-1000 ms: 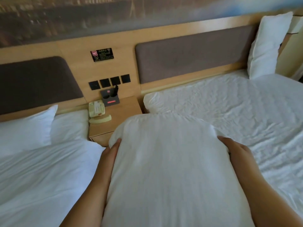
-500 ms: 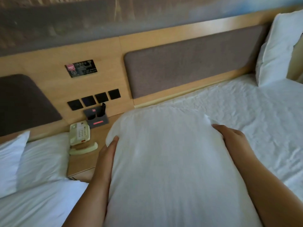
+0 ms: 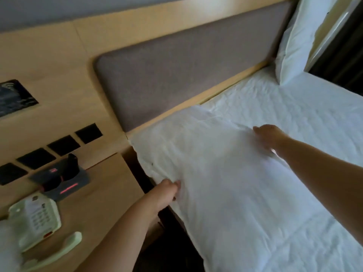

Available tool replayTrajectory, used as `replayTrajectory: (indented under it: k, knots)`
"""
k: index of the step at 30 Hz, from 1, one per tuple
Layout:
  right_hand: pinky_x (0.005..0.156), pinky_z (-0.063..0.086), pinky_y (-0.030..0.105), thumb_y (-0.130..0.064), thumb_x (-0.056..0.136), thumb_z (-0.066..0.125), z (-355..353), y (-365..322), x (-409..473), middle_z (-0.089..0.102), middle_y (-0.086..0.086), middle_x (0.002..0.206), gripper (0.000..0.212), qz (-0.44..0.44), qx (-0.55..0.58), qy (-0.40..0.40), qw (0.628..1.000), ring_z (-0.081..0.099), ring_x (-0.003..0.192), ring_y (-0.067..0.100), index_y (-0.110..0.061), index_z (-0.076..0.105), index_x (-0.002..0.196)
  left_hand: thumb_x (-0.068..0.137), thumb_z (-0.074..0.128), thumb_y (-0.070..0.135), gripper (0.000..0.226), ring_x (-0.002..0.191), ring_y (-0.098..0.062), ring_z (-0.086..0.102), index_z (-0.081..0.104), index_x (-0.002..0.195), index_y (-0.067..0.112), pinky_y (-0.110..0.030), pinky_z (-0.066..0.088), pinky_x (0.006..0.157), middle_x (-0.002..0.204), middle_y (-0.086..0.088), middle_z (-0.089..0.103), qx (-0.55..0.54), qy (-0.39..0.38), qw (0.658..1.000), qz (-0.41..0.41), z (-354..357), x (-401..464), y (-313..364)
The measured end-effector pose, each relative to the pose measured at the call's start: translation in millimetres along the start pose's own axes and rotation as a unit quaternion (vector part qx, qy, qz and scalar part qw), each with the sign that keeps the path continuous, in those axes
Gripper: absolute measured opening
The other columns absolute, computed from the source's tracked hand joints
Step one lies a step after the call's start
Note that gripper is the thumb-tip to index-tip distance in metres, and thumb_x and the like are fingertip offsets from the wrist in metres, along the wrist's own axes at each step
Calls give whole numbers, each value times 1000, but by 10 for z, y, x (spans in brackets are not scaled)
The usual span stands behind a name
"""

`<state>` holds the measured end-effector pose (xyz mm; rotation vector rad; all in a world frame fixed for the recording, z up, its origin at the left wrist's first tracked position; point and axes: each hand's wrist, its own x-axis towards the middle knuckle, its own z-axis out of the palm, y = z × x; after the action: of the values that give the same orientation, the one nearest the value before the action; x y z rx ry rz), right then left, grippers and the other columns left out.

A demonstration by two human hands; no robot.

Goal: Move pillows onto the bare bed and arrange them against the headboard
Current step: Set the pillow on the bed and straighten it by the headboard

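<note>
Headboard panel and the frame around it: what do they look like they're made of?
Headboard panel: probably upholstered fabric, grey-brown and matte, with a soft rounded corner and no glare. Frame: light wood or wood-look laminate, smooth, with faint grain and a slight sheen; solid or veneer, I cannot tell.

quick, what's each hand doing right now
Left hand: grips the left edge of the white fabric pillow.
Right hand: rests on the pillow's right side; grip unclear.
</note>
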<state>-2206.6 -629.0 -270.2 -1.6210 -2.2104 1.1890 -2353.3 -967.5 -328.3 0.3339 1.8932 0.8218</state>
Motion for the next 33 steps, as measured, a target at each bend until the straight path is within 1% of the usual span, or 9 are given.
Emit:
replayTrajectory:
  k: [1,3,7,10,13,16,23,27,33]
  knots:
    - [62,37,27,-35,100,56,84,90,96,61,17,93,31,18,-49,-12,999,53,68,28,-8,66,88,89,42,68,66,127,-18,52,47,142,29,-37,34,113,143,6,52,95,-30,995,-30,-52,121,-14]
    - [74,42,31,-33,102,53,288,334,168,64,22,106,37,39,-171,-42,984,61,94,34,1,67,104,101,40,50,52,133,-23,46,49,143,20,-33,35,109,148,-3,47,206,-61,975,-53,-136,349,-40]
    - [96,40,31,-39,99,55,731,811,4,58,15,138,41,45,-268,-103,957,54,127,32,-11,63,128,94,46,48,37,115,-17,56,61,123,31,-38,45,104,129,2,60,211,-59,975,-28,-202,778,-84]
    - [111,35,37,-44,98,53,959,1075,-183,42,8,155,56,64,-298,-155,940,42,139,30,-22,45,149,93,49,46,46,124,-16,54,55,136,29,-34,42,106,138,5,58,222,-62,973,21,-171,984,-75]
    - [114,34,40,-46,98,49,1107,1206,-406,36,5,159,63,41,-328,-182,926,38,142,30,-23,35,155,101,51,31,40,127,-11,53,53,140,23,-26,40,105,141,3,56,212,-40,970,115,-113,1027,41]
    - [111,38,40,-44,97,49,1196,1267,-610,39,4,157,62,22,-319,-188,929,40,140,30,-23,35,154,101,50,30,40,129,-9,51,51,141,25,-28,40,108,142,7,54,243,-31,956,160,-86,990,138]
    - [109,40,41,-42,99,47,998,1264,-827,38,2,156,61,-26,-295,-164,941,39,139,28,-23,33,155,100,50,30,44,133,-12,48,48,144,25,-28,38,109,146,6,51,321,3,931,171,12,766,350]
    - [107,42,42,-42,98,47,774,1373,-944,40,2,155,60,-43,-280,-152,947,40,138,28,-23,34,154,99,50,30,47,136,-14,45,45,146,26,-34,38,112,150,5,47,357,35,919,166,161,512,363]
    - [107,42,42,-44,97,48,542,1637,-1114,40,3,153,61,-44,-254,-152,954,41,136,29,-22,35,153,96,58,35,59,142,-15,37,35,151,32,-34,37,113,156,9,35,417,29,896,152,391,251,297]
